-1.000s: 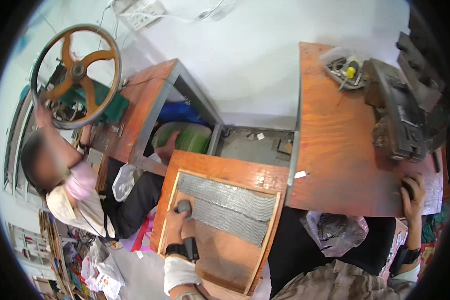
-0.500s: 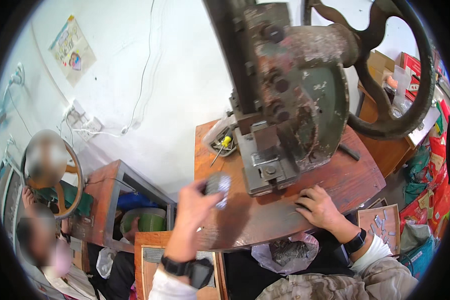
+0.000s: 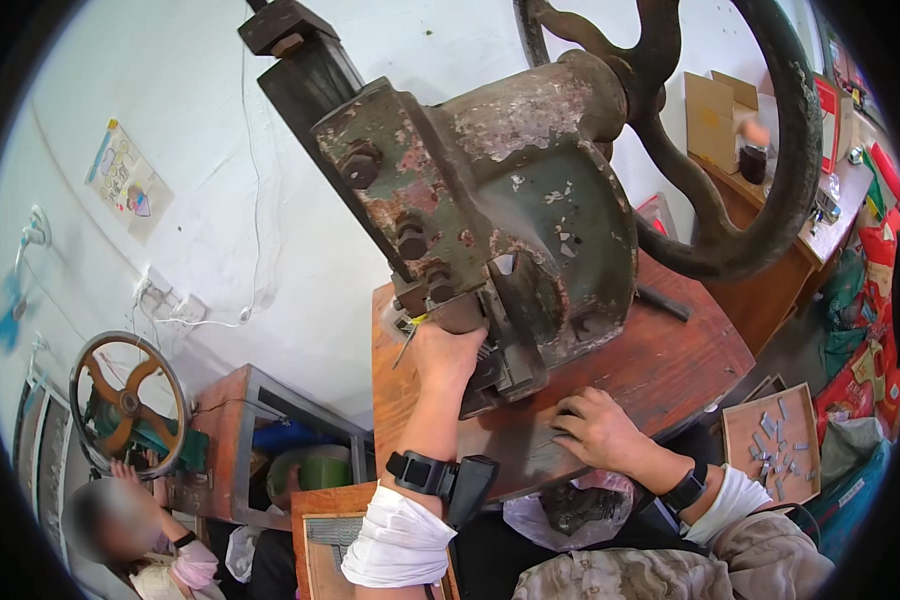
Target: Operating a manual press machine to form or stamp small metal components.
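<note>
My left hand (image 3: 448,355) reaches in under the ram of an old green-and-rust hand press (image 3: 490,180), at its die block (image 3: 518,375). Its fingers are curled and mostly hidden; a ridged silvery edge of small metal pieces (image 3: 485,351) shows beside the thumb. On the red-brown wooden bench (image 3: 660,350), my right hand (image 3: 600,428) rests with loosely bent fingers, apart, and nothing in them. Behind the left hand, a screwdriver (image 3: 403,350) is partly covered. Below the bench edge hangs a plastic bag (image 3: 530,525) with dark metal bits.
The press's big handwheel (image 3: 805,150) stands at the upper right. A shallow wooden tray (image 3: 805,470) of small metal pieces lies at lower right, near red and green bags (image 3: 860,370). A black bar (image 3: 665,302) is on the bench. At left, another person (image 3: 160,540) works by a second wheel (image 3: 78,375).
My left hand has moved up and right from the bench's front to the press's die, bringing the metal pieces. My right hand stays on the bench. The view has shifted.
</note>
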`<state>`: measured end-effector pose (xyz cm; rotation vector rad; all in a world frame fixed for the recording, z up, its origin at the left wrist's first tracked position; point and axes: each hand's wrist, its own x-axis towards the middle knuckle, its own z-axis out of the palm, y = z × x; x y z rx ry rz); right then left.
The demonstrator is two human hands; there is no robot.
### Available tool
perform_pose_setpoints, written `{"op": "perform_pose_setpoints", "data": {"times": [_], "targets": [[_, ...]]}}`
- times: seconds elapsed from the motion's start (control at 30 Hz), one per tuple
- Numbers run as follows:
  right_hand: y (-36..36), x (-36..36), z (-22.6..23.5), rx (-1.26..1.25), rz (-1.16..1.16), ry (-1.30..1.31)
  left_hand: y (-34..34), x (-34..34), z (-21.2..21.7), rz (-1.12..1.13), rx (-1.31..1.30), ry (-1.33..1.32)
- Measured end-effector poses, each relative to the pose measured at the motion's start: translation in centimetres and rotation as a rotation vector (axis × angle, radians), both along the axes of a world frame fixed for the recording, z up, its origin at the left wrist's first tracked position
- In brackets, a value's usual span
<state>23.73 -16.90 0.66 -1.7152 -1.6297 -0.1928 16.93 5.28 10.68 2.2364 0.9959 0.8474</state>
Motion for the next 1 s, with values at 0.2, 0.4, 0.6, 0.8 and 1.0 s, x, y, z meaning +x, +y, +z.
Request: {"op": "perform_pose_setpoints", "data": {"times": [0.2,0.4,0.6,0.8,1.0], "targets": [[0.0,0.1,-0.3,-0.013,-0.013,0.031,0.1,-3.6,1.7,-0.459,-0.703,-0.431],[2.5,1.6,3.6,0.257,0.026,0.223,1.3,-3.3,-4.2,-0.177,0.172,-0.103],[10.4,2.1,6.8,0.174,-0.215,0.195,2.6,-2.4,-5.8,-0.252,0.081,-0.221],[11.8,2.4,7.9,-0.015,-0.227,0.435,2.1,-2.5,-5.6,-0.266,0.103,-0.190],[11.7,3.3,7.0,0.036,-0.190,0.403,2.3,-2.6,-5.5,-0.290,0.248,-0.093]]}}
